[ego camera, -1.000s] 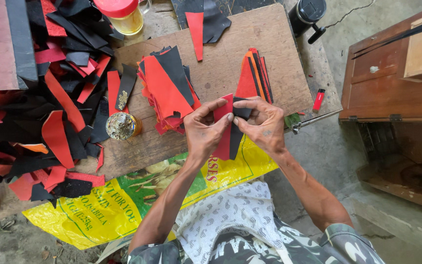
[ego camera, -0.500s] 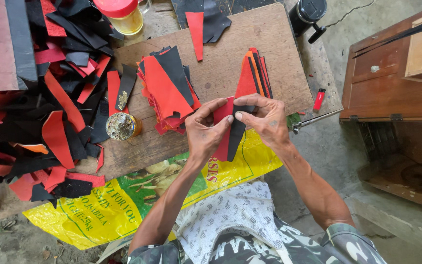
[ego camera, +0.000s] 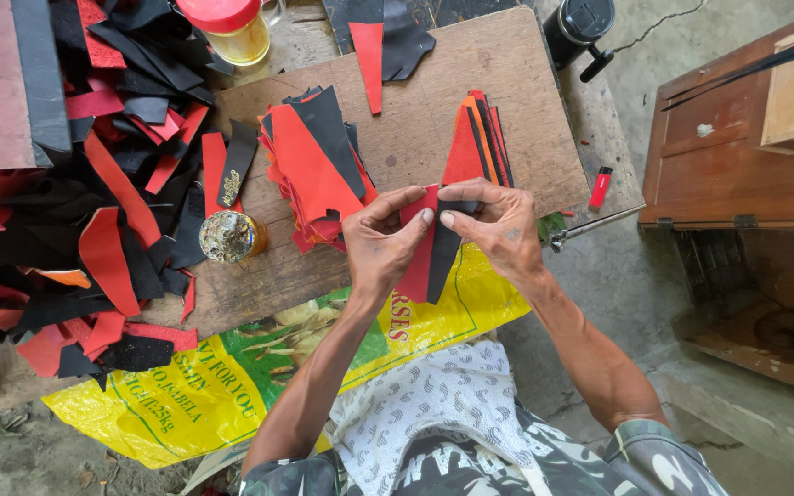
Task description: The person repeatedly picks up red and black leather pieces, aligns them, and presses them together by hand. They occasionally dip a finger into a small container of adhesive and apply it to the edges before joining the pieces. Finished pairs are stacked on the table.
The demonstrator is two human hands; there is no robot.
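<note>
left hand (ego camera: 380, 241) & right hand (ego camera: 498, 228) both pinching a red strip (ego camera: 418, 262) w/ a black strip (ego camera: 443, 257). held just above the wooden board (ego camera: 415, 138), red-black stack (ego camera: 314, 170) nearby.

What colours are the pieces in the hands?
One red leather piece and one black leather piece, seen in the head view.

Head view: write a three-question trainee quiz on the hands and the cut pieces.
1. True or false: the left hand and right hand hold a red leather-like piece and a black leather-like piece together.
2. Which lies nearest the left hand? A) round shiny metal tin B) red-lidded jar of yellow liquid C) small red lighter
3. Fill in: the worn wooden board rests partly on a ____ printed plastic sack.

Key: 1 true; 2 A; 3 yellow.
</note>
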